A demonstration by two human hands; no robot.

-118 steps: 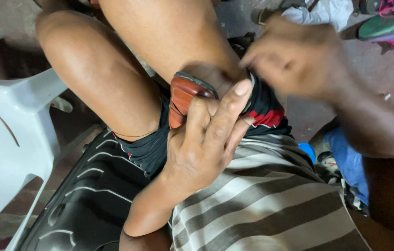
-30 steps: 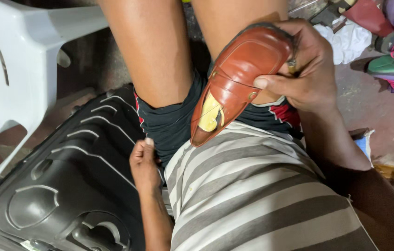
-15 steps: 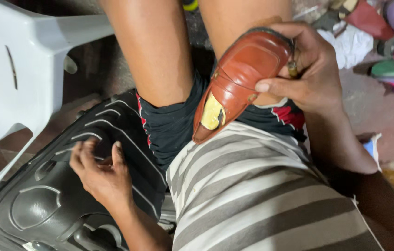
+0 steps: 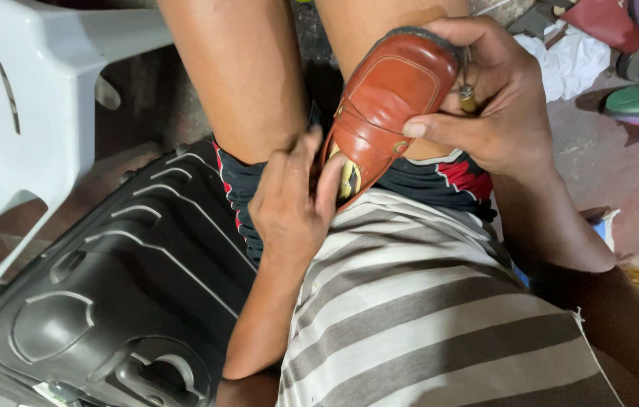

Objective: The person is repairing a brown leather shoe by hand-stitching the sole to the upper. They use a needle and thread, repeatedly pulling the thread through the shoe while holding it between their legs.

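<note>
Two hands' grip around brown shoe (image 4: 387,105)

The brown shoe (image 4: 391,98) is showing smooth, glossy leather with stitched seams and a yellowish lining inside, while the right hand (image 4: 500,113) and left hand (image 4: 293,203) are touching it. The dark suitcase (image 4: 108,301) is looking like hard, ribbed plastic with a dull sheen, and the white chair (image 4: 25,113) is showing smooth moulded plastic. The striped shirt (image 4: 425,316) is appearing as soft matt knitted cloth, and the floor (image 4: 621,188) is looking rough and matt.
</note>
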